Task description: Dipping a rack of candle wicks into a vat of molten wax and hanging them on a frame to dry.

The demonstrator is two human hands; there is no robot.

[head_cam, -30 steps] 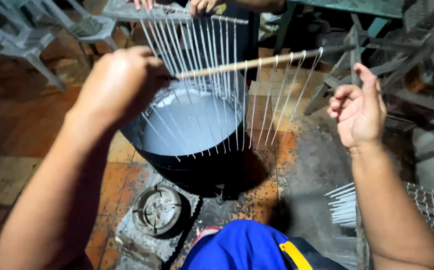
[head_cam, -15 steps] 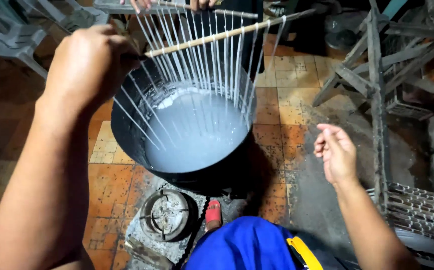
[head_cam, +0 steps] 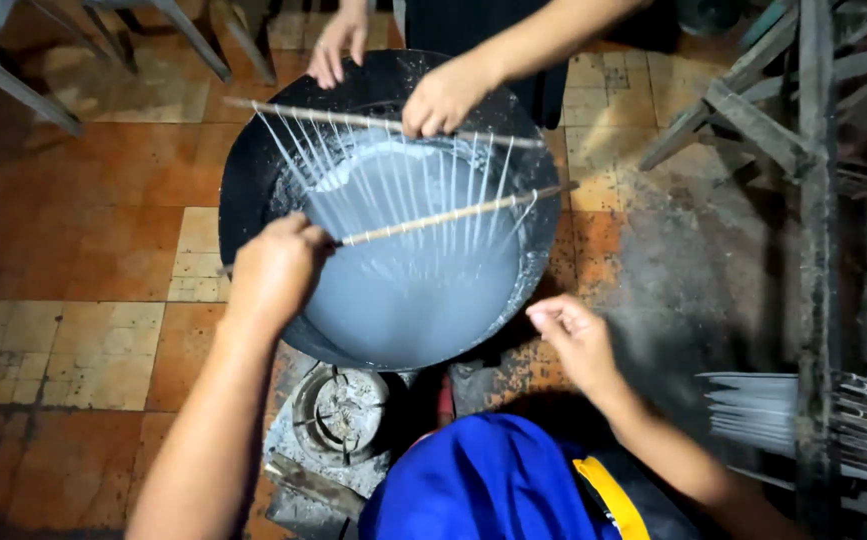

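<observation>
My left hand (head_cam: 275,272) grips one end of a thin wooden stick (head_cam: 443,216) with several thin white strands hanging from it. The strands reach down into pale liquid (head_cam: 413,270) inside a big black pot (head_cam: 245,180) on the floor. My right hand (head_cam: 573,338) hovers by the pot's near right rim, holding nothing, fingers loosely curled. Across the pot another person's hand (head_cam: 441,100) holds a second stick (head_cam: 353,120) with similar strands, and that person's other hand (head_cam: 338,48) rests at the far rim.
A round burner (head_cam: 338,410) sits on the tiled floor below the pot. A metal rack (head_cam: 813,200) stands at the right with white sticks (head_cam: 753,405) stacked on a mesh shelf. Chair legs (head_cam: 23,85) show at top left. My blue clothing (head_cam: 493,485) fills the bottom.
My left hand has lowered the stick, so the strands now dip into the liquid. My right hand moved closer to the pot's rim. The other person's stick also came down over the pot.
</observation>
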